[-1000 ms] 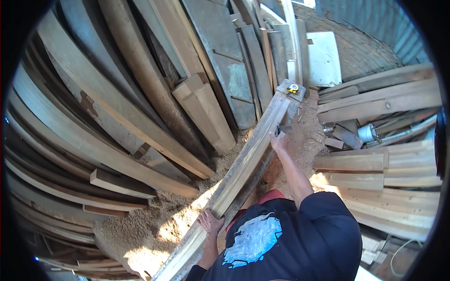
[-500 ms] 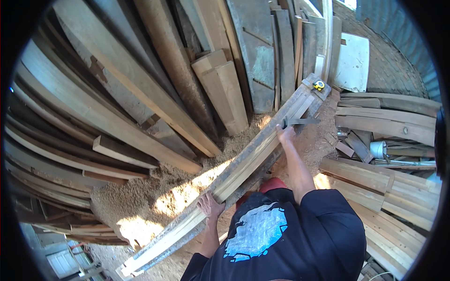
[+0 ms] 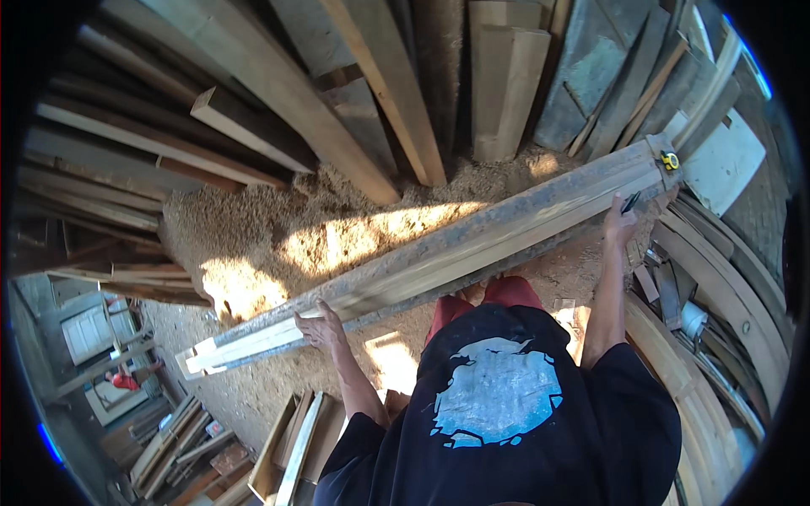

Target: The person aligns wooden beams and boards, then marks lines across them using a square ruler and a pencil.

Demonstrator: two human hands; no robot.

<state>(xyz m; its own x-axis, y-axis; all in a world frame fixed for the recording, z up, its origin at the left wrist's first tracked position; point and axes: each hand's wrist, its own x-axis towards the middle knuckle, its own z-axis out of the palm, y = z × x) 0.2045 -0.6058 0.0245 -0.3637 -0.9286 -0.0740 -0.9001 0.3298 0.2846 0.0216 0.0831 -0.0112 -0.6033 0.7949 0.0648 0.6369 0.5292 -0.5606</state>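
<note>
Watching remotely, I note a long pale plank [image 3: 506,240] lying lengthwise on a weathered timber bench [image 3: 506,209]. Right hand [image 3: 622,223] grasps a dark tool [image 3: 630,202] near its right end, yellow tape measure [image 3: 669,160] beyond. Left hand [image 3: 322,327] ungripped, fingers spread at the near edge; I cannot confirm contact.

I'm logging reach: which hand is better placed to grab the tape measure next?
Right, probably: the right hand is much nearer the tape measure, though it holds a dark tool it may need to put down. The left hand looks empty, but is toward the board's left end.
</note>
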